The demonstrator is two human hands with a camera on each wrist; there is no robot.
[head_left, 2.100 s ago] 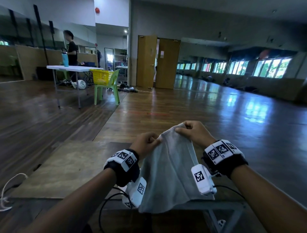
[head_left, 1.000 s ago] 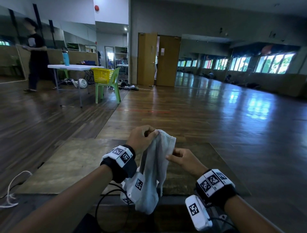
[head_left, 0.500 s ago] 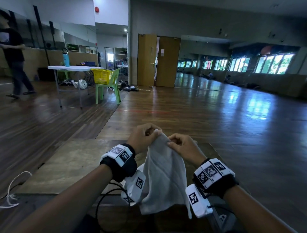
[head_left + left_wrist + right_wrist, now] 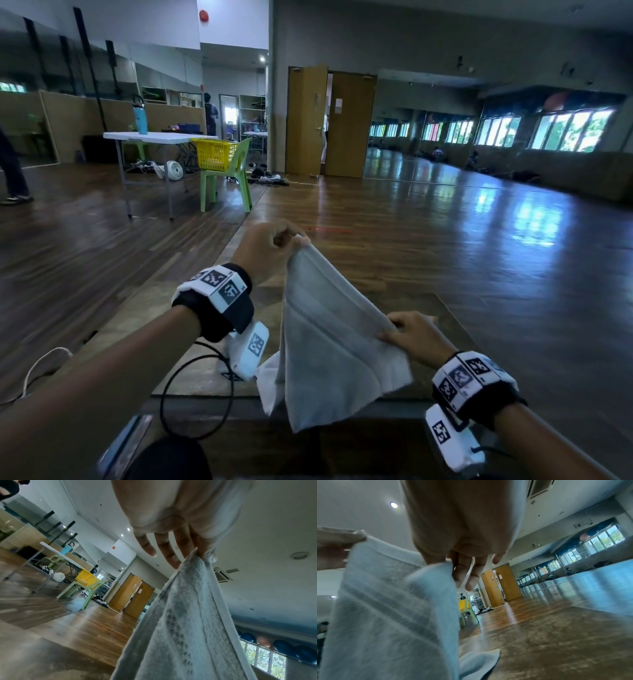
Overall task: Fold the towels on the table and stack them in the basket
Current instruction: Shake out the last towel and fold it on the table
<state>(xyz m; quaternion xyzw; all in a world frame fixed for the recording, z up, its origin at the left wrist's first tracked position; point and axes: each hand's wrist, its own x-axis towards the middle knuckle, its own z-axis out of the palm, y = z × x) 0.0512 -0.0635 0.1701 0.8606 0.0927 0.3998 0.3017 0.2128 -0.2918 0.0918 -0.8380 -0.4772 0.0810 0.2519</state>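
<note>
A pale grey towel (image 4: 329,349) hangs in the air over the near edge of the brown table (image 4: 113,329). My left hand (image 4: 270,250) pinches its top corner, held high and further out. My right hand (image 4: 411,335) pinches the towel's edge lower and to the right, so the upper edge runs taut and slanted between them. In the left wrist view the towel (image 4: 185,622) drops from thumb and forefinger, with the other fingers loose. The right wrist view shows the towel (image 4: 388,608) pinched the same way. A yellow basket (image 4: 215,155) sits far off on a green chair.
A white folding table (image 4: 154,137) with a blue bottle (image 4: 140,116) stands at the back left beside the green chair (image 4: 229,178). A person's legs (image 4: 13,174) show at the far left edge. Black cable (image 4: 191,390) loops on the near table edge. Wooden floor stretches to the right.
My right hand has slid down and to the right along the towel's edge, away from the left hand. The towel is now spread between them. The person at the left has walked further out of view.
</note>
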